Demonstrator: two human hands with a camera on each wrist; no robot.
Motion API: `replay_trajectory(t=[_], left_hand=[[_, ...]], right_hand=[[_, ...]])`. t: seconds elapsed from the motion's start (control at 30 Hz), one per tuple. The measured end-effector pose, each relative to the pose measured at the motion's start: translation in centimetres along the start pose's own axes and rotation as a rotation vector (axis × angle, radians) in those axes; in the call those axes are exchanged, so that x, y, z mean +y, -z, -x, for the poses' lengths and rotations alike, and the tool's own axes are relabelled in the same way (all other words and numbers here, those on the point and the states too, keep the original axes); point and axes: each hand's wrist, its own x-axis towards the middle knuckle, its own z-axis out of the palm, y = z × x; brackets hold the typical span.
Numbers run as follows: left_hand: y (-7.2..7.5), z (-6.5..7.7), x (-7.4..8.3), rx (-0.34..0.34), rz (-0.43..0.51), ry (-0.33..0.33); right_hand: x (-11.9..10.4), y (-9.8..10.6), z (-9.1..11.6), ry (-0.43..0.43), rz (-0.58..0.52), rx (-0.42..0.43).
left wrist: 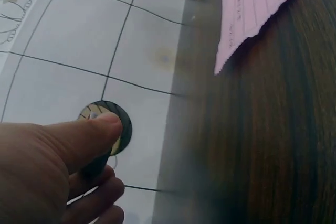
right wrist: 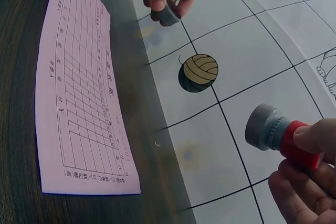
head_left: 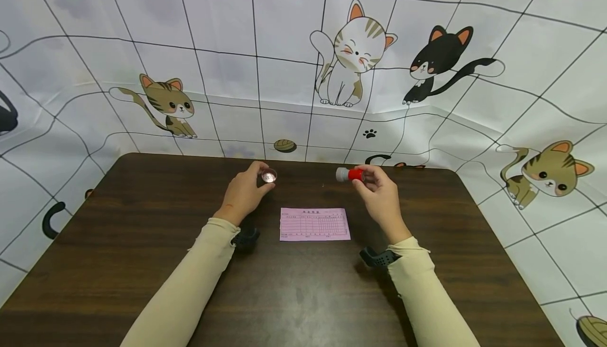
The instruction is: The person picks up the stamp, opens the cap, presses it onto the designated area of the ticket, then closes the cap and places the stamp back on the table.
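My left hand point(head_left: 243, 191) pinches a small round cap point(head_left: 268, 176) between thumb and fingers, its shiny round face toward the head camera. From the right wrist camera, the cap's side point(right wrist: 169, 15) looks grey. In the left wrist view the thumb covers much of it. My right hand point(head_left: 382, 199) grips a short round stamp point(head_left: 353, 174) by its red handle. The stamp's wide grey end point(right wrist: 261, 127) points left, toward the other hand. Between the hands, nearer to me, a pink printed form point(head_left: 315, 225) with a ruled grid lies on the table.
The dark wood table point(head_left: 303, 294) ends just beyond both hands. Behind it hangs a white sheet point(head_left: 227, 73) with black grid lines and printed cats. Each wrist wears a dark band, such as the right one point(head_left: 378, 257).
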Motion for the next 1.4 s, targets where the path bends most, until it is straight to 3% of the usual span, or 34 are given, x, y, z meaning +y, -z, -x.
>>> replay_trajectory(t=[0.37, 0.67, 1.0, 1.4], left_hand=[[-0.6, -0.5, -1.1, -0.035, -0.021, 0.065], [-1.2, -0.9, -1.8, -0.027, -0.071, 0.061], [-1.4, -0.7, -2.1, -0.042, -0.078, 0.104], [-1.7, -0.9, -2.6, -0.015, -0.08, 0.097]], right_hand=[[0.2, 0.0, 0.0, -0.035, 0.043, -0.003], [0.1, 0.0, 0.0, -0.049, 0.052, -0.005], [0.1, 0.0, 0.1, -0.049, 0.052, -0.014], [0.2, -0.1, 0.0, -0.041, 0.059, -0.014]])
